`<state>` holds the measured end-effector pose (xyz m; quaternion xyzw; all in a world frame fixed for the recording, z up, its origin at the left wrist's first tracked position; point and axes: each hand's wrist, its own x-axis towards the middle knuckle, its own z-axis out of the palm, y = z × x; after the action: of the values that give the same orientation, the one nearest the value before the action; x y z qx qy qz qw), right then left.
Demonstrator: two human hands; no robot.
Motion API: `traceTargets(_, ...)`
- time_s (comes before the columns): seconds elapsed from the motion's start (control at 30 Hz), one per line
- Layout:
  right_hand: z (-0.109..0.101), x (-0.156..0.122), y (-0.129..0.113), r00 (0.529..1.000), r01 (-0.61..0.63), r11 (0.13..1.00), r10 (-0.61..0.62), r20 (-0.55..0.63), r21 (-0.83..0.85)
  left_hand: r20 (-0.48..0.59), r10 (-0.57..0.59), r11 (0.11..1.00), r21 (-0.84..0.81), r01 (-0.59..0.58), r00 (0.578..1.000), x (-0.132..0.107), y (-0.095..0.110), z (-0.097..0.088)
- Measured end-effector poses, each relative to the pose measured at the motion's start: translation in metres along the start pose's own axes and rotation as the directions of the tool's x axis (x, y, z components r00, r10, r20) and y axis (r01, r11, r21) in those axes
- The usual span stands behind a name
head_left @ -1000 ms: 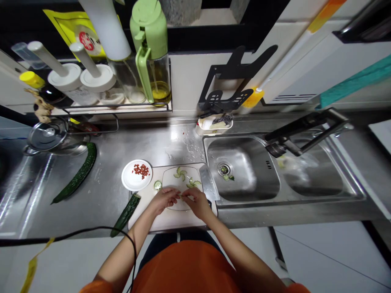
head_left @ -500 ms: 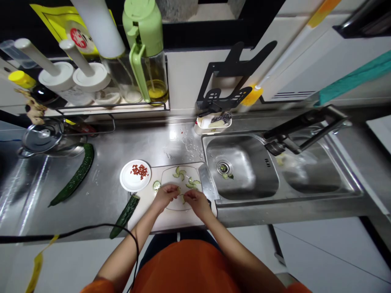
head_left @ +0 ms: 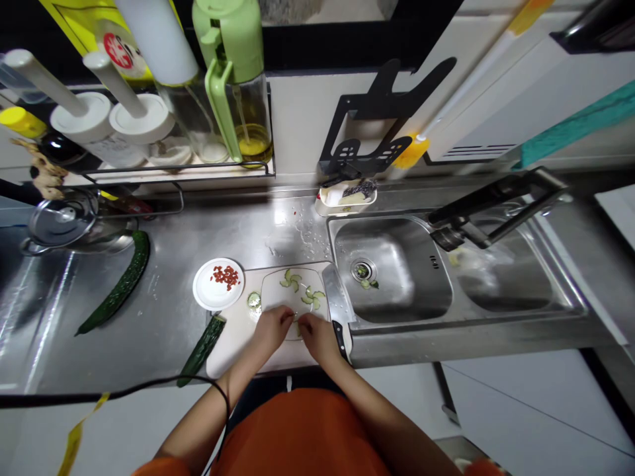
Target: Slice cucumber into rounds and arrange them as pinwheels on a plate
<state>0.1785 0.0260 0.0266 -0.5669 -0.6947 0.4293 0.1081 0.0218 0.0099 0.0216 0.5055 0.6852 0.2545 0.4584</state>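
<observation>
My left hand and my right hand meet low over a pale, thin-rimmed plate on the white cutting board. My left thumb and fingers pinch a small pale sliver that looks like a cucumber slice. The right fingertips are pressed together too; what they hold is too small to make out. Beneath them, more pale green slices partly show. Two fans of cucumber slices lie on the plate's far side. A cut cucumber round sits left of it. A cleaver lies along the board's right edge.
Left of the board are a white plate with red bits, half a cucumber and a whole cucumber. A steel sink adjoins on the right. Behind stands a rack with an oil bottle. A black cable crosses my left forearm.
My left hand has moved slightly right and down, its fingers closing in toward the right hand. The fan at the plate's right looks more evenly spread. The view has shifted slightly.
</observation>
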Motion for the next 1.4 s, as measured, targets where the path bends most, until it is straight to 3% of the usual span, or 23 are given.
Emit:
traceTargets(0.17,0.003,-0.002,-0.002,0.999,0.049,0.963,-0.049,0.009,-0.265,0.030,0.157,0.942,0.297,-0.159,0.987,-0.005,-0.005,0.009)
traceTargets(0.33,0.007,-0.004,-0.002,0.997,0.082,0.912,-0.079,0.023,-0.402,0.012,0.247,0.885,0.405,-0.230,0.969,-0.008,-0.011,0.016)
traceTargets(0.77,0.014,-0.008,0.007,0.978,0.174,0.875,-0.207,-0.025,-0.452,-0.038,0.347,0.838,0.461,-0.292,0.937,-0.012,-0.013,0.016)
traceTargets(1.4,0.017,-0.016,0.022,0.911,0.350,0.814,-0.411,-0.033,-0.463,-0.004,0.460,0.784,0.471,-0.405,0.888,-0.016,-0.018,0.012)
